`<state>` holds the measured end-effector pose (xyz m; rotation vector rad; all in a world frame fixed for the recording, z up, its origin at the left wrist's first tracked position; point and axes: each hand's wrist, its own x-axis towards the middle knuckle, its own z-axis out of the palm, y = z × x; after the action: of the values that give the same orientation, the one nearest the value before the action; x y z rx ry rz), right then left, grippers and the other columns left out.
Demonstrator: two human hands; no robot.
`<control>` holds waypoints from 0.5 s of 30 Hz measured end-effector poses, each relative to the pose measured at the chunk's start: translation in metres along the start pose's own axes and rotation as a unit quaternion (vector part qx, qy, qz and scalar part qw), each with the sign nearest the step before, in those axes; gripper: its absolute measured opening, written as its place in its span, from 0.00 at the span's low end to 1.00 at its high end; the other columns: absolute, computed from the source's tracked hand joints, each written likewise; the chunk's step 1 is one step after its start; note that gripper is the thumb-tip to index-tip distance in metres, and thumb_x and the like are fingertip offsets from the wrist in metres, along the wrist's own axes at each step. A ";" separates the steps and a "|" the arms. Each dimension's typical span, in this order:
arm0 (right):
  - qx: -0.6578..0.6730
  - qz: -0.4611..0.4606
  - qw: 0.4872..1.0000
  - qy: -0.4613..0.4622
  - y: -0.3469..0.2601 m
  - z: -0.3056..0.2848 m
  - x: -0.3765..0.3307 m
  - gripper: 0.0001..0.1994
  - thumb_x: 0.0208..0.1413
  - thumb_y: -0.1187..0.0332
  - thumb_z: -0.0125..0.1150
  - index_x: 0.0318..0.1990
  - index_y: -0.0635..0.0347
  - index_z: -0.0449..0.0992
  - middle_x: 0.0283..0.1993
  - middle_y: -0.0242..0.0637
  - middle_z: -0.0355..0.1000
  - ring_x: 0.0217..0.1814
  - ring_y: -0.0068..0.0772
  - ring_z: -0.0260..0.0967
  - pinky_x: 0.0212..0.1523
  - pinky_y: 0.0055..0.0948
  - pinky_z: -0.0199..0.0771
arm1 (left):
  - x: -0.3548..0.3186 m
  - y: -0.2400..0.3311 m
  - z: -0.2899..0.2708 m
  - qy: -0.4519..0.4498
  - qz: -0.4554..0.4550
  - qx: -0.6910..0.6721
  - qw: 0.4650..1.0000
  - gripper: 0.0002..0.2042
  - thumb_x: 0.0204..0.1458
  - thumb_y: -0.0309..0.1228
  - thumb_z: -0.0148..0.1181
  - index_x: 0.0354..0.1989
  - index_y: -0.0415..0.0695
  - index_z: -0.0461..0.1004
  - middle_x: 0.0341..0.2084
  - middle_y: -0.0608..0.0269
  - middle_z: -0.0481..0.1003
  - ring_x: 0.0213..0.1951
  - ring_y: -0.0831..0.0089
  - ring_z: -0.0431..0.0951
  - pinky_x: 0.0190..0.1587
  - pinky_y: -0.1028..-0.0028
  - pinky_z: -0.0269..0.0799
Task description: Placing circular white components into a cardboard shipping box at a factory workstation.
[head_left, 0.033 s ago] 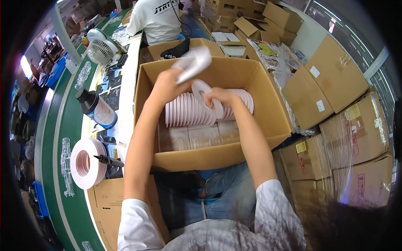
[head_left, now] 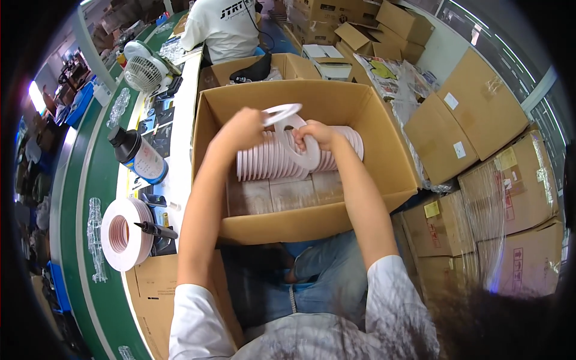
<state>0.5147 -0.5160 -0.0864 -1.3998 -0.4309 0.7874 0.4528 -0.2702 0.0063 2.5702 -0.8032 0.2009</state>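
Observation:
Above an open cardboard box (head_left: 282, 227), each of my hands grips a flat white ring. My left hand (head_left: 243, 129) is closed on the edge of one ring (head_left: 283, 112), tilted nearly edge-on. My right hand (head_left: 317, 135) has its fingers curled through the hole of another ring (head_left: 308, 159). The two rings overlap in view; I cannot tell if they touch. Under them, a row of similar rings (head_left: 258, 159) stands on edge inside the box, partly hidden by my hands. Pale, film-covered blocks (head_left: 293, 196) lie below that row.
On the left bench are a stack of white rings (head_left: 114, 255), a black marker pen (head_left: 157, 230), a dark-capped bottle (head_left: 141, 159) and a fan (head_left: 144, 72). Cardboard boxes (head_left: 480, 120) crowd the right side. A person in a white shirt (head_left: 225, 30) sits beyond the box.
My left hand has brought its ring down and turned it, closer to the ring in my right hand. My right hand has barely moved.

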 end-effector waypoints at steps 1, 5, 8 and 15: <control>-0.024 0.111 0.993 -0.015 -0.002 -0.002 -0.005 0.07 0.50 0.71 0.53 0.28 0.65 0.73 0.23 0.39 0.72 0.23 0.31 0.71 0.29 0.29 0.73 | 0.000 -0.011 0.011 -0.001 0.023 -0.011 1.000 0.12 0.38 0.31 0.69 0.28 0.37 0.75 0.19 0.48 0.74 0.26 0.50 0.76 0.33 0.63 0.71; -0.038 0.189 0.981 0.022 0.007 0.015 -0.007 0.07 0.49 0.71 0.53 0.28 0.66 0.73 0.22 0.38 0.72 0.23 0.29 0.70 0.28 0.28 0.72 | 0.004 0.003 0.007 0.255 -0.071 -0.115 0.957 0.12 0.40 0.32 0.69 0.28 0.37 0.78 0.19 0.47 0.75 0.23 0.57 0.77 0.30 0.64 0.71; -0.032 0.057 0.998 0.022 0.001 0.012 -0.004 0.08 0.49 0.71 0.53 0.29 0.68 0.73 0.22 0.38 0.72 0.24 0.29 0.70 0.29 0.28 0.73 | 0.004 -0.003 0.005 0.054 -0.008 -0.002 0.999 0.13 0.41 0.35 0.67 0.26 0.36 0.77 0.20 0.46 0.76 0.24 0.55 0.78 0.31 0.63 0.72; -0.026 0.069 0.997 0.018 0.006 0.011 0.002 0.09 0.48 0.71 0.55 0.33 0.68 0.75 0.28 0.41 0.75 0.30 0.32 0.73 0.33 0.30 0.74 | 0.000 0.004 0.006 0.222 -0.037 -0.048 0.973 0.11 0.42 0.35 0.64 0.25 0.38 0.76 0.20 0.49 0.76 0.24 0.52 0.77 0.30 0.62 0.72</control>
<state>0.5069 -0.5074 -0.0914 -1.5021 -0.3322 0.8661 0.4505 -0.2755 0.0024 2.3287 -0.5323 0.6668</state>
